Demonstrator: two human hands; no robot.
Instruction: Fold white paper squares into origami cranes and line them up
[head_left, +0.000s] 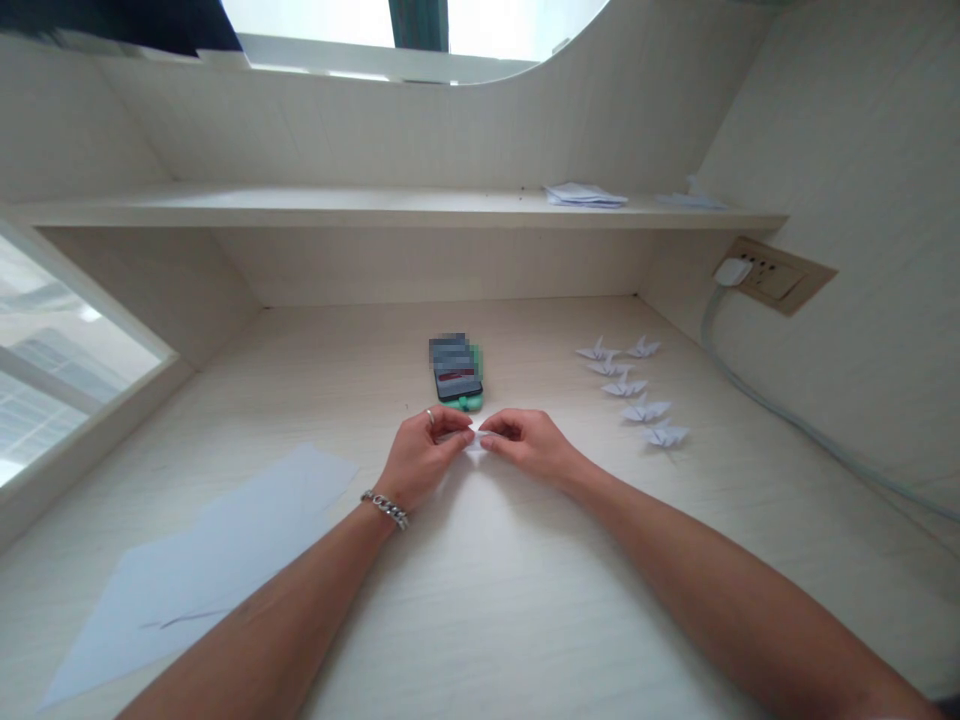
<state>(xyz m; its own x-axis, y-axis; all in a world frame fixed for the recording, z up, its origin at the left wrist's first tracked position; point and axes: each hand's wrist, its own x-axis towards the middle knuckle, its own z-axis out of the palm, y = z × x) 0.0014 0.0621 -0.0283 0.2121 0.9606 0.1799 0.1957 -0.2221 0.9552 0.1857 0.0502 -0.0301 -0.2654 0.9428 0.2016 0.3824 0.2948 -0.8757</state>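
Note:
Between my hands is a small piece of folded white paper, mostly hidden by my fingers. My left hand, with a ring and a chain bracelet at the wrist, pinches its left side. On the right side, the thumb and fingers of my right hand pinch it too. Just beyond my fingertips lies a phone in a green case, its screen blurred. To the right, several folded white paper cranes stand on the desk in two loose rows.
White paper sheets lie at the left, partly under my left forearm. A shelf runs across the back, bearing a stack of folded paper. At the right wall, a white plug sits in a socket, its cable trailing down.

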